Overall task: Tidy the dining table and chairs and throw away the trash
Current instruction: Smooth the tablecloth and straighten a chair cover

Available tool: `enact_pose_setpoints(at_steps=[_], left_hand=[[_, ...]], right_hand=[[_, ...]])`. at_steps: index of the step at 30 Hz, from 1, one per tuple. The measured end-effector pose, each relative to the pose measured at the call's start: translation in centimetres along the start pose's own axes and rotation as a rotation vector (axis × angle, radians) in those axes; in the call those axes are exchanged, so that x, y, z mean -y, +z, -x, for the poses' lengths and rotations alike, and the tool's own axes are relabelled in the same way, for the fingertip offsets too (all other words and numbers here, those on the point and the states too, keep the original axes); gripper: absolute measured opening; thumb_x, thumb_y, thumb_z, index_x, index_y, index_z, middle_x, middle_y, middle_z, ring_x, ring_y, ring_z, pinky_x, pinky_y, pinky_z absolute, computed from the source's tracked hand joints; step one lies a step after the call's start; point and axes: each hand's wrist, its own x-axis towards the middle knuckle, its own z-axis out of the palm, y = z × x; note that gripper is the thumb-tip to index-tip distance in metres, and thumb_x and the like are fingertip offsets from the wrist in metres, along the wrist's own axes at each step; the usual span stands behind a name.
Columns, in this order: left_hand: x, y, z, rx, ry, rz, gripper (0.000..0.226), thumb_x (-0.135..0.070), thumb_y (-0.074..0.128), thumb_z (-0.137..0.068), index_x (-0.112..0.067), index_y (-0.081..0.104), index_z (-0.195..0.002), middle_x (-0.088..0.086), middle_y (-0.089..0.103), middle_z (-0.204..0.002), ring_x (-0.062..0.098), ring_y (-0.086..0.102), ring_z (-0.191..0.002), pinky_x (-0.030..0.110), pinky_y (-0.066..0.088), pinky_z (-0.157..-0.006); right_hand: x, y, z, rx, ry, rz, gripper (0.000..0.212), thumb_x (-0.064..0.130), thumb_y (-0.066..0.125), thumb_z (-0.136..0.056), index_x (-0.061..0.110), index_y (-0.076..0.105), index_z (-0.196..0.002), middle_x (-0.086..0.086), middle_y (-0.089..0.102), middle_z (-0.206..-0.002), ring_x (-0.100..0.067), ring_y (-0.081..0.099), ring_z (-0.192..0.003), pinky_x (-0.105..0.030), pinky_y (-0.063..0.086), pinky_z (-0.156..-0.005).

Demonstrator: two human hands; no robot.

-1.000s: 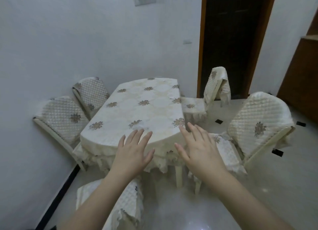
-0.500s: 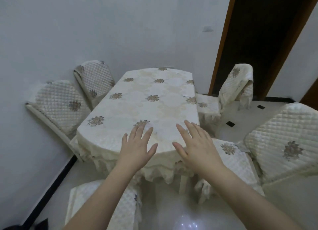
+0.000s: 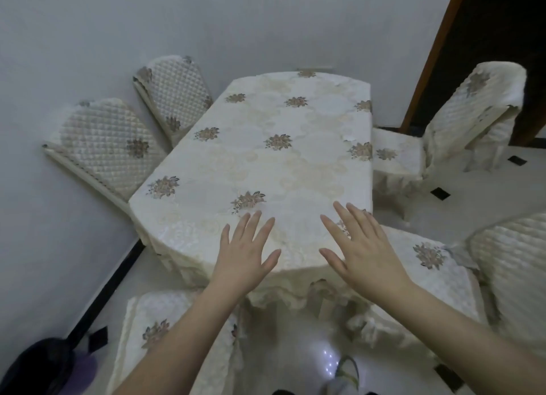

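The dining table (image 3: pixel 266 164) wears a cream cloth with small flower motifs, and nothing lies on top of it. My left hand (image 3: pixel 243 252) hovers over the table's near edge, fingers straight and spread, holding nothing. My right hand (image 3: pixel 359 247) does the same over the near right corner. Quilted cream covers sit on the chairs around the table: two against the left wall (image 3: pixel 112 146) (image 3: pixel 174 90), one at the far right (image 3: pixel 472 111), one at the near right (image 3: pixel 437 264), one at the near left (image 3: pixel 153 335).
A dark doorway with a brown frame (image 3: pixel 428 57) stands at the back right. A dark bin with a purple liner (image 3: pixel 47 365) sits at the bottom left beside the black skirting. White tiled floor with small black squares (image 3: pixel 440 193) lies to the right.
The view has come closer to the table and tilted down. Both hands have stayed spread over its near edge. The dark bin has come into view at the bottom left.
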Motion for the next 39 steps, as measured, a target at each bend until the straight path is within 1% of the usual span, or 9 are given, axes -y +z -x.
enact_pose_setpoints(at_steps=[8, 19, 24, 27, 29, 32, 35, 37, 39], left_hand=[[-1.3, 4.0, -4.9, 0.113, -0.181, 0.007, 0.063, -0.058, 0.035, -0.089, -0.029, 0.034, -0.145, 0.007, 0.034, -0.153, 0.028, 0.03, -0.141, 0.059, 0.03, -0.106], [0.6, 11.3, -9.0, 0.265, -0.284, 0.052, 0.086, -0.071, 0.038, -0.081, -0.028, 0.018, -0.152, 0.013, 0.021, -0.158, 0.035, 0.014, -0.146, 0.064, 0.023, -0.109], [3.0, 13.8, -11.8, 0.325, -0.32, 0.085, 0.095, -0.074, 0.039, -0.078, -0.031, -0.003, -0.152, 0.015, -0.001, -0.16, 0.037, -0.005, -0.146, 0.069, 0.012, -0.109], [4.3, 15.0, -12.7, 0.398, -0.319, 0.107, 0.101, -0.08, 0.036, -0.076, -0.036, -0.019, -0.148, 0.013, -0.022, -0.157, 0.037, -0.022, -0.143, 0.069, 0.0, -0.109], [5.1, 15.8, -13.2, 0.433, -0.311, 0.125, 0.105, -0.084, 0.037, -0.072, -0.038, -0.02, -0.147, 0.013, -0.023, -0.157, 0.039, -0.025, -0.141, 0.069, -0.003, -0.108], [5.9, 16.9, -13.9, 0.488, -0.266, 0.129, 0.103, -0.085, 0.037, -0.071, -0.038, -0.01, -0.149, 0.015, -0.011, -0.159, 0.037, -0.019, -0.144, 0.068, -0.005, -0.108], [5.9, 17.5, -14.4, 0.515, -0.25, 0.159, 0.094, -0.082, 0.038, -0.07, -0.032, 0.022, -0.148, 0.018, 0.014, -0.157, 0.038, 0.001, -0.145, 0.065, 0.0, -0.11], [5.7, 17.9, -14.7, 0.454, -0.233, 0.224, 0.083, -0.075, 0.044, -0.067, -0.024, 0.048, -0.133, 0.022, 0.038, -0.144, 0.041, 0.03, -0.136, 0.063, 0.022, -0.107], [5.5, 18.3, -14.9, 0.399, -0.183, 0.239, 0.069, -0.067, 0.058, -0.063, -0.017, 0.057, -0.111, 0.021, 0.051, -0.125, 0.04, 0.049, -0.117, 0.054, 0.04, -0.095]], right_hand=[[-5.4, 3.8, -6.3, 0.115, -0.114, -0.085, 0.061, 0.056, 0.029, -0.094, 0.021, 0.042, -0.143, -0.01, 0.033, -0.152, -0.03, 0.03, -0.14, -0.041, 0.011, -0.113], [-3.9, 8.9, -13.1, 0.233, -0.077, -0.147, 0.064, 0.059, 0.022, -0.094, 0.022, 0.038, -0.144, -0.009, 0.031, -0.153, -0.028, 0.028, -0.14, -0.038, 0.01, -0.113], [-3.2, 10.1, -16.1, 0.232, -0.042, -0.129, 0.067, 0.061, 0.021, -0.093, 0.024, 0.032, -0.147, -0.008, 0.025, -0.156, -0.028, 0.022, -0.143, -0.042, 0.017, -0.115], [-2.3, 10.7, -17.9, 0.251, -0.027, -0.109, 0.068, 0.061, 0.02, -0.093, 0.024, 0.03, -0.148, -0.008, 0.022, -0.157, -0.027, 0.019, -0.144, -0.039, 0.011, -0.115], [-1.5, 11.1, -18.8, 0.266, -0.008, -0.116, 0.069, 0.061, 0.018, -0.092, 0.024, 0.028, -0.149, -0.007, 0.019, -0.158, -0.026, 0.016, -0.145, -0.04, 0.011, -0.116], [-0.8, 11.5, -19.7, 0.277, 0.035, -0.129, 0.07, 0.062, 0.016, -0.091, 0.024, 0.026, -0.15, -0.007, 0.017, -0.158, -0.026, 0.014, -0.145, -0.041, 0.012, -0.116], [-0.7, 12.0, -19.8, 0.313, 0.062, -0.125, 0.071, 0.061, 0.016, -0.09, 0.024, 0.027, -0.149, -0.008, 0.018, -0.158, -0.027, 0.015, -0.145, -0.042, 0.014, -0.116], [-0.9, 12.0, -19.9, 0.303, 0.081, -0.127, 0.069, 0.059, 0.02, -0.091, 0.023, 0.031, -0.148, -0.009, 0.023, -0.156, -0.029, 0.02, -0.144, -0.043, 0.018, -0.114], [-1.3, 11.9, -20.0, 0.306, 0.102, -0.133, 0.068, 0.057, 0.022, -0.09, 0.022, 0.034, -0.147, -0.01, 0.026, -0.155, -0.029, 0.022, -0.143, -0.043, 0.019, -0.114]])
